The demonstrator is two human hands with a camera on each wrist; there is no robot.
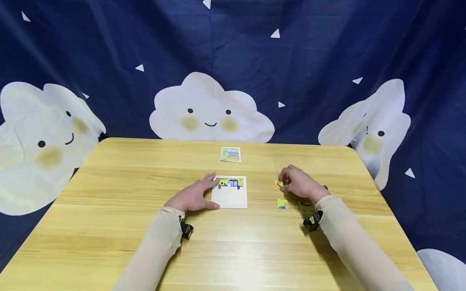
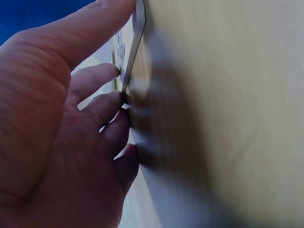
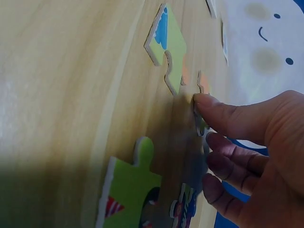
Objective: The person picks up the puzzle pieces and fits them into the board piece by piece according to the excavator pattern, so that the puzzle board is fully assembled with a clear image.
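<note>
A white puzzle tray (image 1: 234, 201) lies mid-table, with joined jigsaw pieces (image 1: 233, 183) showing part of a vehicle along its top. My left hand (image 1: 196, 195) rests at the tray's left side, index finger and thumb spread over its edge; in the left wrist view the fingertips touch tray and table. To the right, my right hand (image 1: 299, 184) pinches an orange and green puzzle piece (image 1: 278, 184) between thumb and fingers, low at the tabletop. The right wrist view shows the thumb (image 3: 223, 111) on that piece's edge, while the fingers hide part of it.
A picture card (image 1: 231, 154) of a vehicle lies behind the tray. Near my right hand are a green piece with blue (image 1: 282, 203), a darker green piece (image 1: 305, 207) under the wrist and a purple-blue piece (image 1: 325, 187). A cloud-patterned curtain (image 1: 236, 48) hangs behind the table.
</note>
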